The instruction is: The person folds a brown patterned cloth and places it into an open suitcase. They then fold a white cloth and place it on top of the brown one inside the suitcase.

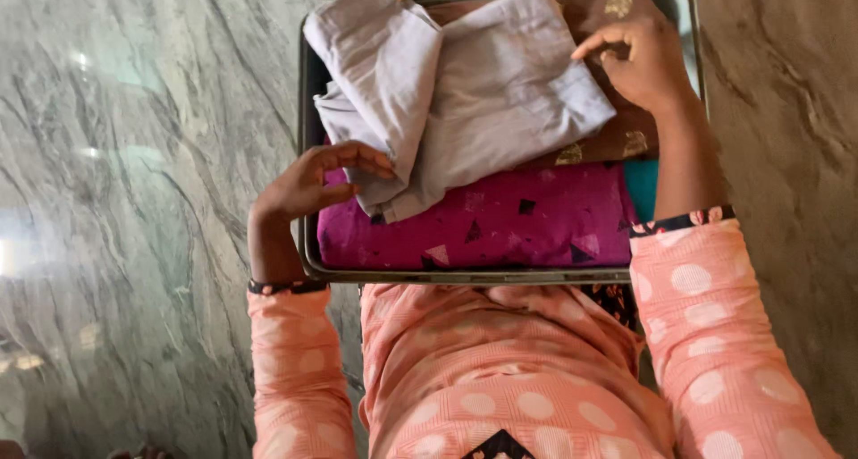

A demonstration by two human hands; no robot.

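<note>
The pale grey folded cloth [500, 92] looks like plain woven cotton, matt and soft, with loose creases. Under it lies a magenta cloth with small dark and pink geometric prints [500, 227], matt too and finely woven. A brown cloth with gold motifs [626, 137] shows a faint metallic sheen in the gold. A strip of teal cloth [642, 186] looks smooth. They sit in a rectangular metal box with a bright rim [308, 75], glossy and smooth. The grey veined stone floor [134, 200] is polished and reflects light. The peach sleeves with pale dots [706, 334] look like matt cotton.
</note>
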